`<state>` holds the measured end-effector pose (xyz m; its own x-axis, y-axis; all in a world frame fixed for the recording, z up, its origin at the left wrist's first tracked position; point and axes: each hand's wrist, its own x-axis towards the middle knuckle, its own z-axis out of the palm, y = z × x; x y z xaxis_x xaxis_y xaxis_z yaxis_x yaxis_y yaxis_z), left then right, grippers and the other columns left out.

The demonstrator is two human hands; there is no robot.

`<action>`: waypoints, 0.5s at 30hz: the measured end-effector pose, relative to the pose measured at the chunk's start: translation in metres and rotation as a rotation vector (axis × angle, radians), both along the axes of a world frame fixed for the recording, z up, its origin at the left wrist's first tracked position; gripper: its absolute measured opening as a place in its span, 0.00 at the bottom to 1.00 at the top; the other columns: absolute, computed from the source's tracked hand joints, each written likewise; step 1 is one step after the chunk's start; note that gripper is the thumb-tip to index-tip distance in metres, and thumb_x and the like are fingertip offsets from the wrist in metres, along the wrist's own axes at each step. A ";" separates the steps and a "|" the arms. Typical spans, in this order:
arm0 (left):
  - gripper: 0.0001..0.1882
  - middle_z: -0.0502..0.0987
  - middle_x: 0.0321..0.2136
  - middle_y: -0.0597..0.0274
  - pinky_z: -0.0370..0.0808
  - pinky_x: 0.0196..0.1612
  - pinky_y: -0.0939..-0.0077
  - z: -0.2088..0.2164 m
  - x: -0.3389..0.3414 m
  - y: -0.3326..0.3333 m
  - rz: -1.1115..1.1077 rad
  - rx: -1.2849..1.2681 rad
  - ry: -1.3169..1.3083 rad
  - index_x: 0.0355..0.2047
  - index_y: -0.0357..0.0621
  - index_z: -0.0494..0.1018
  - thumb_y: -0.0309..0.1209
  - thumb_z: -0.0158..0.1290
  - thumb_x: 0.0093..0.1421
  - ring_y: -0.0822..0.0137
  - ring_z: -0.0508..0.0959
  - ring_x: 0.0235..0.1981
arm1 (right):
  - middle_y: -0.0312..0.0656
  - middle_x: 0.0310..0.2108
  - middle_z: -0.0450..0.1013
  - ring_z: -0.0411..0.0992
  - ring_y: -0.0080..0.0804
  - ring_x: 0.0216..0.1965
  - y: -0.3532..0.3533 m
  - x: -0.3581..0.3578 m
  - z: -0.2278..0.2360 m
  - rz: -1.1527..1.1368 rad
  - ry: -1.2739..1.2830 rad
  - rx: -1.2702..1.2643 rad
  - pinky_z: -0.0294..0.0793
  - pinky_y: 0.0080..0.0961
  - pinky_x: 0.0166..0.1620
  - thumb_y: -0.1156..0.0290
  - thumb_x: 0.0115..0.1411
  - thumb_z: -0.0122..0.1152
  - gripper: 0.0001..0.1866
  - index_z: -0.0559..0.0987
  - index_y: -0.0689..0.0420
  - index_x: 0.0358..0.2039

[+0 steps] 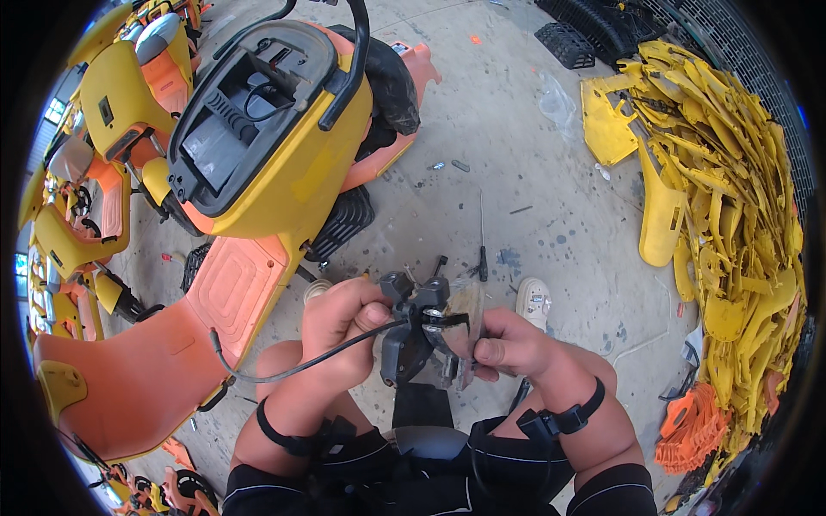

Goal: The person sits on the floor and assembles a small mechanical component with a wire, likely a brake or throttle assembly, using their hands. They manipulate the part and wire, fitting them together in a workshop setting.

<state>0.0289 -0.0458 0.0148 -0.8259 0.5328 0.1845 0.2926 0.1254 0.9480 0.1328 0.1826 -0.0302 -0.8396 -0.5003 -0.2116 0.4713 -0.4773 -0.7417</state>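
Observation:
In front of my lap, my left hand (342, 331) is closed on a black plastic housing (403, 351), thumb and fingers pressed to its left side. A black cable (297, 375) runs from the housing to the left, over my left wrist, and ends in a small connector. My right hand (514, 342) pinches a dirty, cloudy plastic cover (467, 308), which stands against the housing's right side. A dark bent piece lies between the two parts; whether they are fastened together I cannot tell. Beyond my hands, a screwdriver (483, 262) with a black handle lies on the floor.
A yellow and orange scooter body (301, 185) stands close on the left, with more behind it. Yellow plastic panels (731, 206) are heaped on the right, with orange pieces (693, 428) nearby. A clear plastic bag (557, 105) and small debris lie on the concrete floor (499, 146).

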 end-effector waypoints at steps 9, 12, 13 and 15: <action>0.14 0.64 0.18 0.72 0.52 0.22 0.84 -0.001 -0.009 -0.015 -0.361 0.215 -1.000 0.29 0.36 0.72 0.36 0.50 0.65 0.81 0.59 0.20 | 0.33 0.23 0.70 0.63 0.18 0.19 0.016 -0.008 0.004 0.094 0.118 0.335 0.60 0.17 0.21 0.53 0.60 0.61 0.21 0.75 0.60 0.39; 0.13 0.68 0.23 0.68 0.57 0.22 0.84 -0.009 0.000 -0.008 -0.206 0.233 -0.789 0.35 0.37 0.68 0.37 0.48 0.67 0.80 0.63 0.21 | 0.33 0.22 0.68 0.63 0.18 0.19 0.016 -0.013 0.009 0.071 0.019 0.211 0.61 0.18 0.21 0.53 0.60 0.61 0.21 0.75 0.61 0.37; 0.12 0.68 0.24 0.68 0.59 0.23 0.84 -0.008 0.003 -0.006 -0.163 0.181 -0.670 0.36 0.37 0.68 0.35 0.48 0.67 0.80 0.64 0.22 | 0.33 0.22 0.68 0.63 0.19 0.19 0.015 -0.014 0.008 0.048 0.010 0.187 0.61 0.18 0.21 0.52 0.60 0.61 0.21 0.75 0.61 0.37; 0.09 0.69 0.26 0.68 0.64 0.25 0.83 -0.007 0.006 -0.001 -0.080 0.088 -0.433 0.38 0.37 0.66 0.31 0.48 0.67 0.79 0.66 0.23 | 0.33 0.21 0.67 0.63 0.20 0.19 0.012 -0.013 0.005 -0.001 -0.011 0.146 0.61 0.18 0.21 0.52 0.60 0.61 0.22 0.75 0.61 0.36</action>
<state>0.0346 -0.0470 0.0082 -0.7940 0.5955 -0.1222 -0.1285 0.0320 0.9912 0.1202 0.1951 -0.0257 -0.8372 -0.4627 -0.2915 0.4797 -0.3654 -0.7977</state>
